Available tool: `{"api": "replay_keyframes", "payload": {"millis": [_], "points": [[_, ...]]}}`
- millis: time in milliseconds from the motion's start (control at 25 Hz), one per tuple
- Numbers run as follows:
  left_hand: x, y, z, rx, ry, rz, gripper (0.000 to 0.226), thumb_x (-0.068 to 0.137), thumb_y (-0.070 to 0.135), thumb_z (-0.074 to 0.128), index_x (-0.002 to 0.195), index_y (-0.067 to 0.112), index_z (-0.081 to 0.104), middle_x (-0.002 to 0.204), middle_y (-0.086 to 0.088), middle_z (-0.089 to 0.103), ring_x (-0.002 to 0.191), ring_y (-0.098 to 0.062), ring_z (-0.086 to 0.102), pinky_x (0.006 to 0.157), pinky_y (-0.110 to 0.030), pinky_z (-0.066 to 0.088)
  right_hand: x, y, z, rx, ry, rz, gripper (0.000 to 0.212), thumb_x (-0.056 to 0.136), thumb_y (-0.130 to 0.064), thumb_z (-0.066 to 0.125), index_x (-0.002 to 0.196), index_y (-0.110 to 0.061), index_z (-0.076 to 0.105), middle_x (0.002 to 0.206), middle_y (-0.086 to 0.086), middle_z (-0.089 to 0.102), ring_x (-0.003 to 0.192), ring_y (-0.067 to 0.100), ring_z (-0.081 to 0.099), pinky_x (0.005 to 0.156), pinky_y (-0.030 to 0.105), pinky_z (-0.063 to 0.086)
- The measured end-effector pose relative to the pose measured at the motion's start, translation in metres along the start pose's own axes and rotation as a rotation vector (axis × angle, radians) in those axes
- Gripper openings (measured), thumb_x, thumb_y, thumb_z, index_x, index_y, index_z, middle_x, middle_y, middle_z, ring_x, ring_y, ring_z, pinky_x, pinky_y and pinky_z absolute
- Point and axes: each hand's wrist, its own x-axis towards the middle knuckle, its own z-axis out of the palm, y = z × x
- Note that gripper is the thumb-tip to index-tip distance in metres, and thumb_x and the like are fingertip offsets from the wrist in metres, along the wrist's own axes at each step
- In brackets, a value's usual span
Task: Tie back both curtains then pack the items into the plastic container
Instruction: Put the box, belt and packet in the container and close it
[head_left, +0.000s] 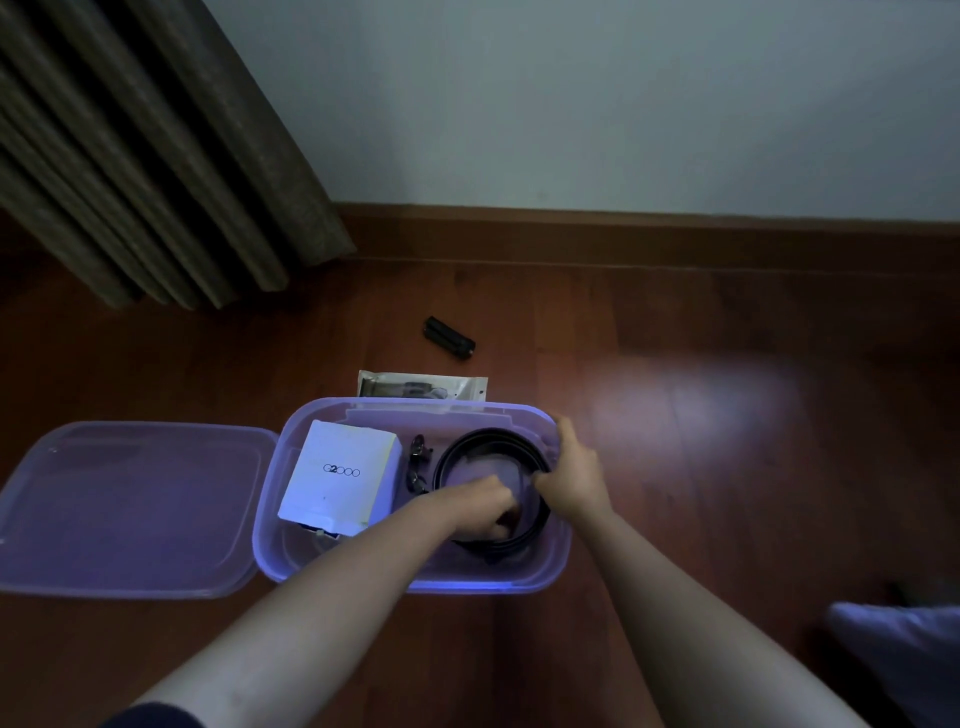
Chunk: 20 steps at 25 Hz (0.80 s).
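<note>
Your left hand (480, 512) is curled on the coiled belt (493, 488) in the container (415, 582); right hand (571, 473) pinches its rim. Risk: the coil springs open. Packet (421, 387) and black case (449, 338) lie beyond, unpacked.

a single wide-angle view from the person's head, looking forward and steeply down at the wooden floor (675, 415). it sits close above the open plastic container (291, 551), which lies low in the middle of the frame, with both forearms reaching in from the bottom edge. the far half of the frame takes in the skirting board (623, 228), the wall (571, 104) and a curtain (156, 182) at upper left. straight lines bend toward the edges.
</note>
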Motion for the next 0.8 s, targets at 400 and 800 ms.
{"api": "replay_keyframes", "payload": {"millis": [400, 800], "points": [[-0.009, 0.007, 0.013, -0.080, 0.374, -0.314, 0.025, 0.083, 0.018, 0.054, 0.098, -0.002, 0.059, 0.103, -0.026, 0.064, 0.100, -0.042, 0.057, 0.077, -0.043, 0.040, -0.003, -0.004, -0.001, -0.030, 0.006, -0.012, 0.069, 0.069, -0.005, 0.057, 0.133, -0.025, 0.039, 0.115, 0.014, 0.067, 0.107, 0.035, 0.062, 0.086, 0.038, 0.051], [-0.015, 0.004, -0.012, -0.165, 0.611, -0.380, 0.035, 0.080, 0.037, 0.052, 0.078, 0.004, 0.064, 0.083, -0.019, 0.069, 0.083, -0.037, 0.064, 0.068, -0.039, 0.048, 0.001, 0.000, 0.004, -0.021, 0.008, -0.007, 0.062, 0.070, -0.012, 0.062, 0.126, -0.026, 0.040, 0.110, 0.013, 0.068, 0.102, 0.033, 0.065, 0.082, 0.042, 0.053]]}}
